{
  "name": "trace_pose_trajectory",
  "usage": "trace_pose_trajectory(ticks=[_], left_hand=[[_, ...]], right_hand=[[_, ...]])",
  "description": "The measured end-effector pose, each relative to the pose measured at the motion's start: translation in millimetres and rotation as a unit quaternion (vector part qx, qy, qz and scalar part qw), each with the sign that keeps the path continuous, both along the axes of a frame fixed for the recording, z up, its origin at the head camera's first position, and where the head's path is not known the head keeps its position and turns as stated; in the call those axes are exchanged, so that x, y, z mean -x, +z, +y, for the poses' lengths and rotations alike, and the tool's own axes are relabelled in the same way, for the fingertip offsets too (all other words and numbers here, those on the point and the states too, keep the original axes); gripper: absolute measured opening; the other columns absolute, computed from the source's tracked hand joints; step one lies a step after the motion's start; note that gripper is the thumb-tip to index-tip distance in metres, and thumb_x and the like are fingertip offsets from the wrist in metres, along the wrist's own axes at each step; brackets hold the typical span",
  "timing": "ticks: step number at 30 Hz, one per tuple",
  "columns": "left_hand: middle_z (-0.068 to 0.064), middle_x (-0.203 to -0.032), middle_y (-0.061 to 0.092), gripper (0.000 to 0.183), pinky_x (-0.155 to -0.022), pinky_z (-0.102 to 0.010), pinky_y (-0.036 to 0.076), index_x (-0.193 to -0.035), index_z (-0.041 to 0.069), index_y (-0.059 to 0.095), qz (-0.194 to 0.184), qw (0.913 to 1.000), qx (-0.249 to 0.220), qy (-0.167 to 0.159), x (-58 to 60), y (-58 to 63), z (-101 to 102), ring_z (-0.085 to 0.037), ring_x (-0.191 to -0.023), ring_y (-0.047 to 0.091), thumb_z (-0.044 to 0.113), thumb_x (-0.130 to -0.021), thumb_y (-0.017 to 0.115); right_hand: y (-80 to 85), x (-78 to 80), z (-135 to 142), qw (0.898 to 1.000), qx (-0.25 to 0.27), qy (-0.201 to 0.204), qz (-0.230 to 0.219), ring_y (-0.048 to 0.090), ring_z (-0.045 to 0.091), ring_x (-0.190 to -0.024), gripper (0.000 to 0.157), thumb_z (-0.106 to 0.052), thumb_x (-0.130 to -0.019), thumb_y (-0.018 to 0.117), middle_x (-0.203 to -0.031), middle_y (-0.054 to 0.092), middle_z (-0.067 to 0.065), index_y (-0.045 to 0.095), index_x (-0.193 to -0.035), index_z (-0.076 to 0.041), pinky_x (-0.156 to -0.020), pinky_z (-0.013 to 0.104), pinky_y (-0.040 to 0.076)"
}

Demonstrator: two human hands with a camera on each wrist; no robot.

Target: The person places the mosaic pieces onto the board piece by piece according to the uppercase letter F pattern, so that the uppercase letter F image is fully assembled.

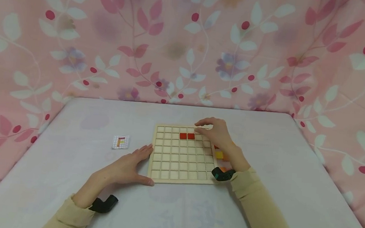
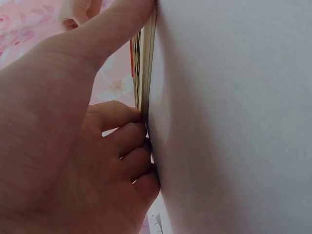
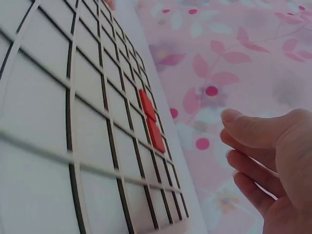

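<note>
A square wooden grid board (image 1: 181, 182) lies on the table, and two red square tiles (image 1: 183, 136) sit side by side in its second row from the back. My left hand (image 1: 125, 167) rests at the board's left side, fingertips against that edge and thumb by the near left corner. Above the board's far right part hovers my right hand (image 1: 216, 133). In the right wrist view its thumb (image 3: 253, 129) and fingers are loosely bent and apart, with nothing visible between them. The red tiles (image 3: 155, 134) show up there too, away from the hand.
Orange and yellow tiles (image 1: 219, 155) lie along the board's right side, partly hidden by my right wrist. Left of the board is a small paper card (image 1: 120, 142) with a printed grid and coloured pattern. A floral cloth (image 1: 181, 48) rises behind the white table (image 1: 186, 215).
</note>
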State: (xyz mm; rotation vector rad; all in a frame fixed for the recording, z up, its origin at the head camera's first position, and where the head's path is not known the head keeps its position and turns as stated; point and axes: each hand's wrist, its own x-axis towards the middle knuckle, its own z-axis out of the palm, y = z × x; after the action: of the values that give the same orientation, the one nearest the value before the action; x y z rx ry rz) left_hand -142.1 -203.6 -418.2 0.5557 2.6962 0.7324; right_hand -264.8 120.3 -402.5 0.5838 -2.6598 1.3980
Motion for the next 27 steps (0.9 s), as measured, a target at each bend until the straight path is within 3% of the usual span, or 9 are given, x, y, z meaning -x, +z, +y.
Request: trace_pose_trajectory(ticks=[17, 27], left_hand=[[-0.011, -0.166, 0.02, 0.12, -0.119, -0.059, 0.023, -0.157, 0.004, 0.026, 0.004, 1.0, -0.005, -0.005, -0.3, -0.4, 1, -0.04, -0.152, 0.019, 0.064, -0.07, 0.081], [-0.011, -0.166, 0.019, 0.12, -0.118, -0.061, 0.023, -0.158, 0.004, 0.025, 0.006, 1.0, -0.001, -0.006, 1.1, -1.2, 0, -0.04, -0.152, 0.019, 0.065, -0.07, 0.08]], right_hand=[[-13.5, -13.9, 62, 0.996, -0.065, -0.052, -0.01, 0.061, 0.027, -0.111, 0.018, -0.027, -0.088, 0.079, -0.109, 0.074, 0.004, 0.078, -0.102, -0.016, -0.101, 0.05, 0.047], [-19.2, -19.8, 84, 0.995, -0.062, -0.076, -0.03, 0.059, 0.025, -0.114, 0.019, -0.029, -0.089, 0.077, -0.108, 0.074, 0.002, 0.078, -0.104, -0.017, -0.101, 0.048, 0.046]])
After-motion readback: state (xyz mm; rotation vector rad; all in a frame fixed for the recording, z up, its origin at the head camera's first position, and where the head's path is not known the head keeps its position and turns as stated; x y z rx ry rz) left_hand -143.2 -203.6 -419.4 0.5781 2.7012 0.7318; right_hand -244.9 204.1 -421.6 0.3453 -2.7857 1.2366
